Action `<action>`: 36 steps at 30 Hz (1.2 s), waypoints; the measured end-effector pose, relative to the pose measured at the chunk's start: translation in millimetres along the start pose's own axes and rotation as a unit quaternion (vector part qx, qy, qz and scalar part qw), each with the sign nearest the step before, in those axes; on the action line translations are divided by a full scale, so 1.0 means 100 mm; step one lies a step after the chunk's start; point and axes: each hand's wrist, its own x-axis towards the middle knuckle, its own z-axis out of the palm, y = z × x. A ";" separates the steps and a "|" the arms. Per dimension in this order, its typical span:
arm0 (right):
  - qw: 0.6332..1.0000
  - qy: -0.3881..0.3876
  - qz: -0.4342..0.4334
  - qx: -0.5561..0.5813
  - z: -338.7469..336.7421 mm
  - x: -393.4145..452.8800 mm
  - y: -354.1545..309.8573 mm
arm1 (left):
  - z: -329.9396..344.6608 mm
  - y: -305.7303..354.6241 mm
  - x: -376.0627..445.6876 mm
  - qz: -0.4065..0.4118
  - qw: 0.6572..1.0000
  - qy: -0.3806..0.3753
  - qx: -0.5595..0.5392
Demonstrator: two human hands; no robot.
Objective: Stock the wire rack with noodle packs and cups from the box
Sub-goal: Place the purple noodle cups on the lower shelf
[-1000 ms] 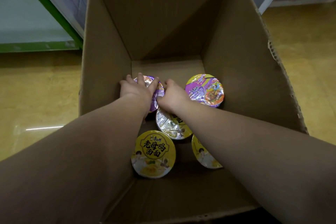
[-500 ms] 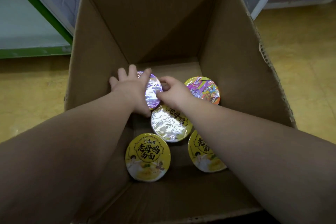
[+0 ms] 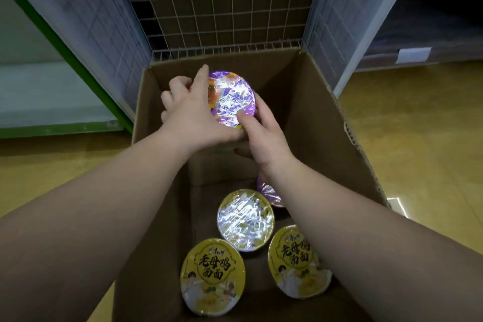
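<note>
Both hands, the left hand (image 3: 192,115) and the right hand (image 3: 264,136), grip the purple cup (image 3: 231,99) above the box (image 3: 313,117); the wire rack (image 3: 222,15) stands at 12 o'clock.

Both hands, left hand (image 3: 190,117) and right hand (image 3: 264,133), hold a purple cup (image 3: 231,99) above the box (image 3: 321,117).

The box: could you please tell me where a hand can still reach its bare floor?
Bare cardboard floor shows in the box left of the three yellow-lidded cups, by the left wall. The right side is crowded: those cups cluster there, with a purple cup partly hidden under the right forearm.
</note>
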 end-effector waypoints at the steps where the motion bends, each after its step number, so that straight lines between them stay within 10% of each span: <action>1: 1.000 0.003 -0.007 -0.004 0.01 -0.02 -0.08 | -0.06 0.00 0.01 0.006 1.000 0.006 -0.016; 17: 0.998 0.040 -0.046 0.022 0.10 -0.10 -0.91 | -0.54 0.18 0.16 -0.149 0.859 -0.021 -0.490; 25: 0.957 -0.113 -0.188 -0.191 0.08 -0.19 -1.30 | -0.78 0.29 0.19 -0.063 0.852 0.058 -0.517; 36: 0.895 0.031 -0.317 -0.311 0.22 -0.22 -1.73 | -1.21 0.53 0.19 0.085 0.854 0.101 -0.503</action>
